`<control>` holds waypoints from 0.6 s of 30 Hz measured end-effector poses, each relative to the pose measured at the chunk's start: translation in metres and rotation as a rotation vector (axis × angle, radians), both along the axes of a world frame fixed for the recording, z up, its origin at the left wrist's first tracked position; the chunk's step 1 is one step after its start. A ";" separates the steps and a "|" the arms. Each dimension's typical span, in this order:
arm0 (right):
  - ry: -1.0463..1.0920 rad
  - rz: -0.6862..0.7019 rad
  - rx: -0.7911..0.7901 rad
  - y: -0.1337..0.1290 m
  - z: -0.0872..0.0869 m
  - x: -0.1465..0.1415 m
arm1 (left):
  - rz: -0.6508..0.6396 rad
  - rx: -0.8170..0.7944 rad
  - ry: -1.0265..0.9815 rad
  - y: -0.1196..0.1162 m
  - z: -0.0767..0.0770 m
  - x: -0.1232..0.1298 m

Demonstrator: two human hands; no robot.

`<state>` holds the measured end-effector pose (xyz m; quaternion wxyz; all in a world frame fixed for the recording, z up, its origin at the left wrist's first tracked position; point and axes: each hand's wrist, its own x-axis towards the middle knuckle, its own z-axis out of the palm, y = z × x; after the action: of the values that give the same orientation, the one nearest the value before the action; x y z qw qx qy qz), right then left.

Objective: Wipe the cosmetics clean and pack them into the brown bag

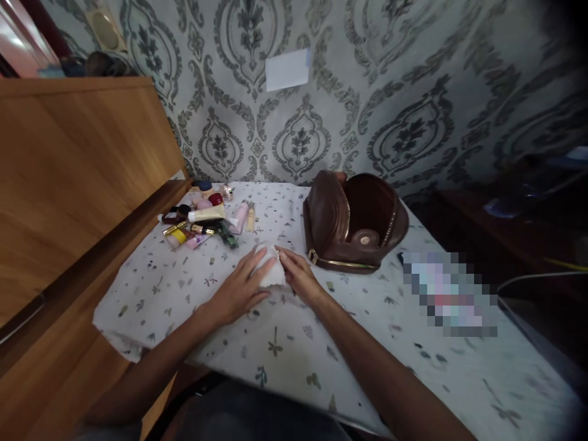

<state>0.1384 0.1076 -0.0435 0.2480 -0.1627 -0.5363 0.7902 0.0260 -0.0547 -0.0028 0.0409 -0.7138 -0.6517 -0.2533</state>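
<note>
A crumpled white tissue [274, 274] is between my two hands, just above the patterned cloth. My left hand [243, 285] lies over its left side, with fingers bent across it and gripping it. From the right, my right hand [298, 272] closes in a pinch at the tissue's edge. A small shiny bit shows at those fingertips, too small to name. Just beyond my right hand stands a brown cosmetic bag [328, 223], unzipped, with its dark inside showing.
Several cosmetics lie heaped at the back left, among them a cream tube [207, 213] and a pink tube [239, 215]. A blurred-out flat object [450, 297] lies at right. A wooden panel [82, 159] borders the left; the patterned wall [298, 135] stands behind.
</note>
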 end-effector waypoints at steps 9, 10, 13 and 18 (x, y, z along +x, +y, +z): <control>0.112 0.146 -0.088 -0.001 0.018 0.008 | 0.046 -0.151 -0.805 0.019 0.016 -0.009; 0.118 0.136 -0.064 0.000 0.019 0.008 | 0.038 -0.147 -0.895 0.019 0.016 -0.007; 0.128 0.094 0.046 0.001 0.021 0.007 | 0.069 -0.138 -1.155 0.018 0.016 -0.004; 0.135 0.060 0.243 0.003 0.027 0.008 | 0.150 -0.251 -1.374 0.016 0.013 -0.001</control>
<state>0.1468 0.1107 -0.0160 0.2774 -0.0619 -0.6146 0.7358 0.0246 -0.0388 0.0097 -0.4455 -0.3443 -0.6018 -0.5664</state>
